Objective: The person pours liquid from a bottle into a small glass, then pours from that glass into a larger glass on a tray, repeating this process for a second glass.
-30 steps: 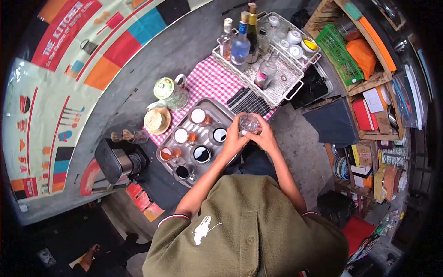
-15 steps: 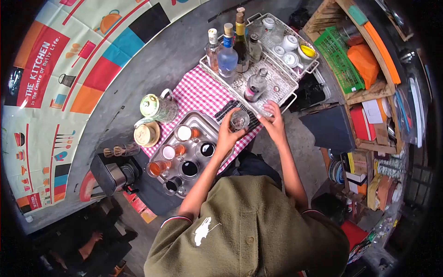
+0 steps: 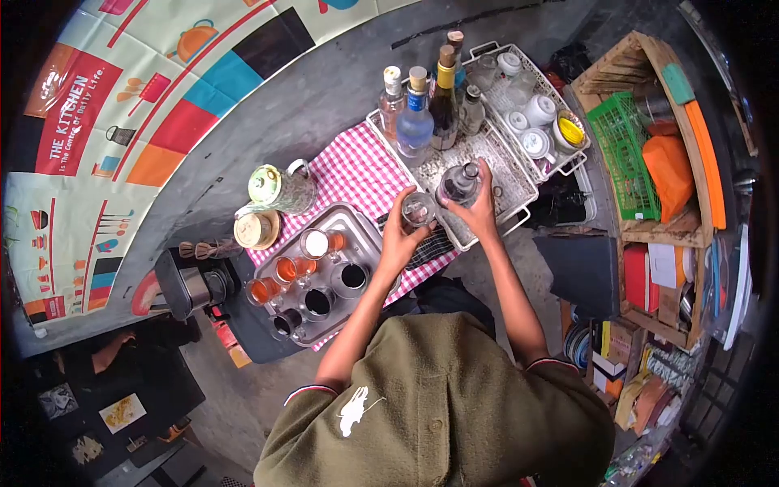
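Note:
My left hand (image 3: 398, 241) is wrapped round a small clear drinking glass (image 3: 418, 209), whose round mouth faces up. Right beside it, my right hand (image 3: 482, 213) grips a clear glass bottle (image 3: 461, 187) with a dark top, over the front part of the white wire rack (image 3: 517, 195). Whether the bottle's base still rests in the rack is hidden. A dark striped cloth (image 3: 430, 250) lies below both hands. On the left, a metal tray (image 3: 369, 231) carries glasses of orange-red drink (image 3: 286, 269) and mugs of dark liquid (image 3: 350, 278).
Several corked bottles (image 3: 415, 130) stand at the rack's back left. A second wire basket (image 3: 560, 173) holds white cups (image 3: 539, 109). A floral jug (image 3: 280, 188) and a lidded pot (image 3: 253, 230) stand left on the checked cloth (image 3: 349, 166). Wooden shelves (image 3: 665, 231) rise at right.
My right hand has moved from the rack's front edge onto the bottle and closed on it. The bottle is now nearer the glass. My left hand still holds the glass. The view has shifted slightly.

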Demonstrator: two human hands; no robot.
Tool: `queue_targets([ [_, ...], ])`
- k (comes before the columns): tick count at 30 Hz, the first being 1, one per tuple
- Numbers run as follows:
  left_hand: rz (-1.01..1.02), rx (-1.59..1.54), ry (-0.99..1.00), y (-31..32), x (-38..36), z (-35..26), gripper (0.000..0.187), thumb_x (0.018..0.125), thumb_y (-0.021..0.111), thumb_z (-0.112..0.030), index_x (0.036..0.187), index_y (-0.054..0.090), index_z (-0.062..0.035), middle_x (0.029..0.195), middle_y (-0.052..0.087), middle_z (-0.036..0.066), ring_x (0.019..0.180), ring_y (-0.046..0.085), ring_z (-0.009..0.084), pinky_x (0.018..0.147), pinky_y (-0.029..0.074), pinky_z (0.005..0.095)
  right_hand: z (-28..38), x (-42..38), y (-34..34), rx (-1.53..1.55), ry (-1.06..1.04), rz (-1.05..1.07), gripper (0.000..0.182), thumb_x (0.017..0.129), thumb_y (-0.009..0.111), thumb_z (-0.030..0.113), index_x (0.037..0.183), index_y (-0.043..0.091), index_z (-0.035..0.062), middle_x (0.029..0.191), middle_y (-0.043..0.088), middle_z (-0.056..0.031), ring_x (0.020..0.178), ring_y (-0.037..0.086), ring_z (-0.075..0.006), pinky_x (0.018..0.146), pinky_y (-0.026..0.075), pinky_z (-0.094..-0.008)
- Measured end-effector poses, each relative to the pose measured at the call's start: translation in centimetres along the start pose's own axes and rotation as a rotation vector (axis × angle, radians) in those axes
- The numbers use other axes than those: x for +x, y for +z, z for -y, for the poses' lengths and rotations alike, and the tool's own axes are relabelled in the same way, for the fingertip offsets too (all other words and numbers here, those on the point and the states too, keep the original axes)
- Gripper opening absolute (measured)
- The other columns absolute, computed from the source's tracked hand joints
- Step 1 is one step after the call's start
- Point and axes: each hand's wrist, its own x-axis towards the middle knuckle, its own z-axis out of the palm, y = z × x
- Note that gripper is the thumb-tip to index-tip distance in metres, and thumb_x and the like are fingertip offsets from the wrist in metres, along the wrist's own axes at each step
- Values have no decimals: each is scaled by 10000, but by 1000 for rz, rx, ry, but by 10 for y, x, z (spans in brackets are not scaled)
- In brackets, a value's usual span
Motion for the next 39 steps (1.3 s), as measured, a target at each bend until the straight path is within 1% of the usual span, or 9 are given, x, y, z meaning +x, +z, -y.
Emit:
queue_targets([
  [8,-26,-28,30,11,14,8,708,747,718,113,1371,425,-48,1179,561,60,1062,587,143,899,506,282,-29,-5,8,132,113,140,1046,671,915,239,1482,286,40,1436,432,-209,1340,454,-343,1092,389,-429],
  [12,-48,-104,4,16,15,12,692,748,751,105,1347,432,-27,1191,558,68,1078,589,148,924,509,290,-36,-7,15,2,91,78,970,663,915,253,1431,359,45,1345,520,-210,1249,539,-357,1013,449,-448],
  [13,-61,-102,-1,17,15,11,693,748,758,101,1346,434,-27,1191,559,67,1080,589,148,925,509,291,-35,-6,16,27,132,94,935,664,911,264,1405,390,36,1275,570,-210,1184,587,-358,969,475,-446],
  [20,-110,-61,0,15,0,6,687,746,781,81,1336,447,-29,1169,575,56,1082,590,141,928,498,284,-49,-8,17,60,110,86,896,669,908,274,1378,423,18,1234,598,-208,1143,615,-339,951,486,-435],
  [27,-139,-11,-15,17,-11,2,688,734,778,76,1333,455,-29,1166,574,53,1077,583,128,940,487,282,-8,-7,-9,108,114,47,771,652,911,273,1259,507,22,1128,649,-140,1029,661,-276,902,511,-404],
  [30,-118,-19,-29,20,-14,-3,688,738,771,95,1336,459,-39,1177,584,54,1086,594,141,940,499,283,1,-9,-21,90,51,0,760,649,910,255,1253,514,20,1124,651,-129,1022,663,-266,899,514,-394],
  [31,-118,-20,-38,22,-16,-9,691,738,768,102,1344,464,-33,1186,584,56,1085,594,146,938,501,285,5,-8,-24,218,73,-3,746,650,903,244,1248,520,12,1130,649,-129,1023,663,-251,899,515,-385],
  [34,-115,-41,-13,23,-19,-10,697,736,767,107,1354,474,-30,1196,585,60,1088,593,149,941,503,288,21,-4,-37,275,32,2,742,651,894,231,1251,518,8,1134,645,-131,1020,662,-243,903,514,-382],
  [39,-123,-32,-23,20,-24,-16,708,727,807,32,1356,489,-32,1182,609,45,1075,595,123,947,466,273,36,-5,-47,212,-12,8,763,656,885,220,1275,494,4,1150,632,-134,1036,653,-253,921,508,-384],
])
